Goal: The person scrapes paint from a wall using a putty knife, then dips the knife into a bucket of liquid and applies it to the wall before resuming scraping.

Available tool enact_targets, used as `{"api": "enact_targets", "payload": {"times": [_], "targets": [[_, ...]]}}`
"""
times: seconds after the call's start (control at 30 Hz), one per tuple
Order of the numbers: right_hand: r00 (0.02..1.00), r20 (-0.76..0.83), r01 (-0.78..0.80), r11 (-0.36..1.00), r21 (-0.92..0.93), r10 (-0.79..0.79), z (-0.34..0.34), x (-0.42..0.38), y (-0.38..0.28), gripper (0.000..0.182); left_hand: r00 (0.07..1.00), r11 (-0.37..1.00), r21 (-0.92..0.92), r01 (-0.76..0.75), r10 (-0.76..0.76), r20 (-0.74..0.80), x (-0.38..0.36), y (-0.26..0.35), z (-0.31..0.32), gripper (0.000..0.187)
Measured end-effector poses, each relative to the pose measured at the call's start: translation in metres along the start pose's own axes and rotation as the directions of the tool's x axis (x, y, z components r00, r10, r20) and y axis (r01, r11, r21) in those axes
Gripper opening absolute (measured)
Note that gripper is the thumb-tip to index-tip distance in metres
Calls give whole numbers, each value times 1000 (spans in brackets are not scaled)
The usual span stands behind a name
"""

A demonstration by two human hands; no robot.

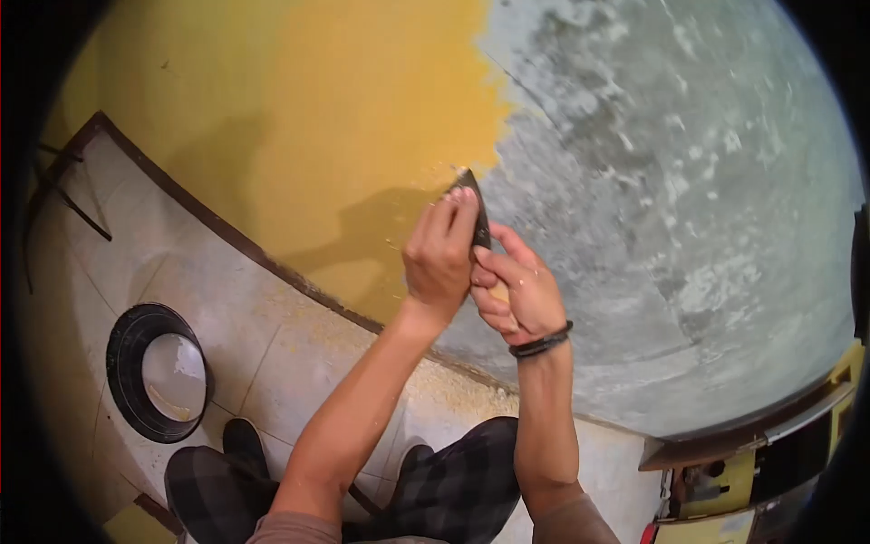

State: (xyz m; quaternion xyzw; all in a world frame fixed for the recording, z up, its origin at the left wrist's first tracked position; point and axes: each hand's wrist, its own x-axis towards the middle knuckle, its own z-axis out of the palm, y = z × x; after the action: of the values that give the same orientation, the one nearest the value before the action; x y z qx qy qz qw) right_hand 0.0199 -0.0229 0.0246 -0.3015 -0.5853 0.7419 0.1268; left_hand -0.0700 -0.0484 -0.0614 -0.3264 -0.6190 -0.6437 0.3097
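A dark, flat paint scraper (481, 218) meets the wall where yellow paint (381, 100) borders bare grey plaster (625, 227). The fingers of my left hand (439, 249) are closed and press on the scraper's blade near its tip. My right hand (521, 290), with black bands at the wrist, is wrapped round the lower end of the scraper; the handle is mostly hidden in the palm. Small paint flakes cling near the blade tip and on my right hand.
A black bucket (118, 363) with whitish contents stands on the tiled floor at left. Yellow paint scrapings (453, 385) lie along the brown skirting (227, 236). My knees are below the wall. A dark thin-legged object (86, 213) stands far left, shelving (725, 480) lower right.
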Motion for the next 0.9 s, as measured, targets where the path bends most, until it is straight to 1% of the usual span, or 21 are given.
{"api": "enact_targets", "payload": {"times": [0.07, 0.1, 0.13, 0.17, 0.2, 0.23, 0.27, 0.3, 0.33, 0.4, 0.43, 0.47, 0.53, 0.6, 0.67, 0.7, 0.73, 0.77, 0.8, 0.87, 0.9], "targets": [[1000, 4, 2, 1000, -8, -2, 0, -7, -1, 37, 995, 995, -6, 98, -98, -9, 2, 6, -3, 28], [1000, -19, 23, 999, -47, -24, 2, -12, -1, 37, 996, 996, -21, 82, -82, 22, 2, 8, -6, 26], [998, -41, 46, 995, -86, -49, 4, -15, 0, 36, 997, 997, -12, 76, -76, 14, -1, 7, -3, 26], [999, -3, 41, 997, -69, -41, -3, -12, 1, 36, 998, 999, 28, 20, -18, -66, -5, 0, 6, 26], [998, 34, 61, 995, -75, -59, 5, 5, -6, 36, 986, 996, 83, -44, 57, -157, 2, -9, 12, 26], [998, 46, 37, 998, -50, -34, 8, 14, -9, 36, 996, 989, 149, -13, 26, -87, 8, -12, 3, 26], [999, 42, 4, 1000, -10, -3, 8, 13, -4, 37, 998, 990, 139, -11, 19, -55, 5, -7, -5, 26], [999, 33, 16, 999, -51, -14, 13, 9, -3, 38, 999, 996, 81, 40, -38, -27, 11, -6, -11, 26], [999, 35, 16, 999, -49, -15, 15, 6, 0, 38, 995, 995, 26, 98, -98, -3, 14, -6, -15, 26], [996, -21, 83, 994, -68, -84, 18, -4, 7, 39, 996, 996, 4, 93, -93, -14, 14, -3, -14, 25], [995, 40, 90, 995, -44, -88, 11, -8, 9, 41, 997, 997, 1, 80, -80, 5, 8, -2, -11, 25], [995, 44, 94, 994, -53, -91, 7, -12, 11, 41, 997, 998, -3, 69, -69, 30, 2, -1, -8, 25], [993, 38, 109, 992, 64, -112, 4, -16, 13, 42, 998, 998, -23, 63, -63, 4, 0, -2, -5, 25], [993, 55, 105, 993, 57, -108, 7, -13, 10, 42, 999, 996, -75, 44, -46, -23, 0, -3, -4, 26], [999, -13, 50, 998, 41, -49, 10, -8, 10, 43, 998, 997, -73, 39, -42, -40, 5, -10, -4, 28], [999, -19, 43, 998, 42, -43, 13, -7, 12, 43, 999, 997, -69, 35, -37, -38, 4, -11, -5, 31], [997, -30, 68, 998, 16, -68, 16, -5, 13, 42, 999, 997, -70, 34, -35, -25, 1, -10, -4, 33], [994, -51, 92, 996, -3, -92, 14, -7, 13, 42, 997, 996, -60, 72, -73, -17, -1, -9, -1, 31], [996, -59, 68, 998, 4, -68, 9, -6, 10, 41, 997, 994, -67, 82, -81, 15, -4, -2, 0, 31], [998, 36, 53, 998, 38, -54, -6, -5, 6, 41, 999, 999, -18, 43, -44, -30, 0, 4, -4, 26], [997, 48, 55, 998, 42, -57, -10, -6, 7, 41, 998, 1000, -9, 16, -17, -56, -2, 2, 2, 26]]}}
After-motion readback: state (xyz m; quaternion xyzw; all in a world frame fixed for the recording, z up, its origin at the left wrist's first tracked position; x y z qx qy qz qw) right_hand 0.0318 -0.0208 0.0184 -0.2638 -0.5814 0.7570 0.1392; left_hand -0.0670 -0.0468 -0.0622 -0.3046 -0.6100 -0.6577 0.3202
